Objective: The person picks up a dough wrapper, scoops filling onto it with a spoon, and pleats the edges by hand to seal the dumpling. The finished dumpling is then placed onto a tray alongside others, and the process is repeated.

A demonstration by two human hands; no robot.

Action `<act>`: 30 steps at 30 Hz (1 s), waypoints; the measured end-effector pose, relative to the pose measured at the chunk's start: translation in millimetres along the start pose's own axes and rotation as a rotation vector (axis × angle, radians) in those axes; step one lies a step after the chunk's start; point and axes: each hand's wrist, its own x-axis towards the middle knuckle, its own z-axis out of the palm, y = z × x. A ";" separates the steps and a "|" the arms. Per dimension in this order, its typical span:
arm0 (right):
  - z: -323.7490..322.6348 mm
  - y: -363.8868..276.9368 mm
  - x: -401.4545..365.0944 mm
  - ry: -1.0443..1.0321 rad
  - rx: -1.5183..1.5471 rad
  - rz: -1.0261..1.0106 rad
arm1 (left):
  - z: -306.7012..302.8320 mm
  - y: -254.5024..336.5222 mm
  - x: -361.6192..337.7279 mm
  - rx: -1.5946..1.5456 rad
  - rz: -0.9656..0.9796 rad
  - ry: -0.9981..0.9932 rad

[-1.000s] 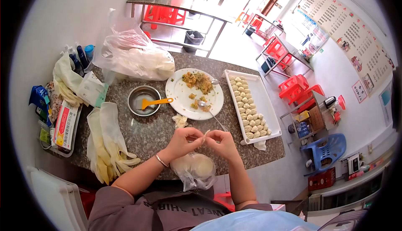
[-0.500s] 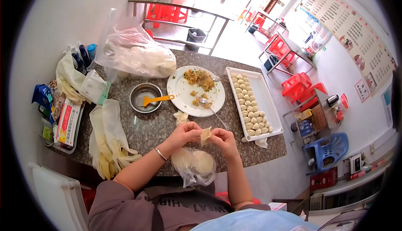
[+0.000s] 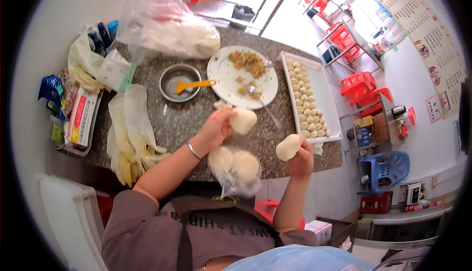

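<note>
Between its fingertips my left hand holds a round dough wrapper, just below the white plate of filling. My right hand pinches a second dough wrapper, apart from the first and lower right. A plastic bag of round wrappers lies at the table's near edge, below both hands. A spoon rests on the plate beside the filling. Rows of shaped dumplings fill the left part of a white tray on the right.
Left of the plate sits a metal bowl with an orange-handled tool. Pale gloves, a large plastic bag and a box-filled basket are at the left. Beyond the table stand red stools and a blue chair.
My hands have moved apart, from together on one piece of dough to each holding a wrapper. The view has shifted, so the table sits higher in the frame.
</note>
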 end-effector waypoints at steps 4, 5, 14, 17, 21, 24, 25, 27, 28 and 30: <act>51.5 -5.4 3.4 -0.238 -1.016 0.346 | 3.2 -0.5 -1.6 0.037 -0.016 0.045; 59.4 8.2 1.2 -0.239 -1.086 0.377 | 2.2 -1.5 -1.5 0.030 -0.036 0.055; 2.5 32.6 68.6 0.179 -1.347 -0.069 | -3.0 -1.7 1.7 -0.023 -0.028 -0.020; -26.6 57.6 90.8 0.090 -1.576 -0.142 | -1.9 -2.0 3.0 0.011 -0.046 -0.031; -14.4 60.3 107.9 0.095 -1.559 -0.101 | -9.8 0.2 5.1 0.078 -0.104 -0.045; -11.8 51.9 121.6 0.215 -1.487 -0.112 | -11.8 -1.4 6.6 0.019 -0.101 -0.045; -11.8 50.0 126.7 0.245 -1.467 -0.083 | -11.8 -2.8 6.6 0.016 -0.102 -0.042; -8.9 53.6 138.6 0.198 -1.453 -0.115 | -10.3 -4.7 7.1 0.017 -0.080 -0.041; -6.3 55.5 142.2 0.152 -1.438 -0.150 | -9.0 -5.2 7.2 0.018 -0.082 -0.039; 1.6 55.2 145.8 0.077 -1.525 -0.167 | -6.1 -4.7 7.0 0.042 -0.088 -0.039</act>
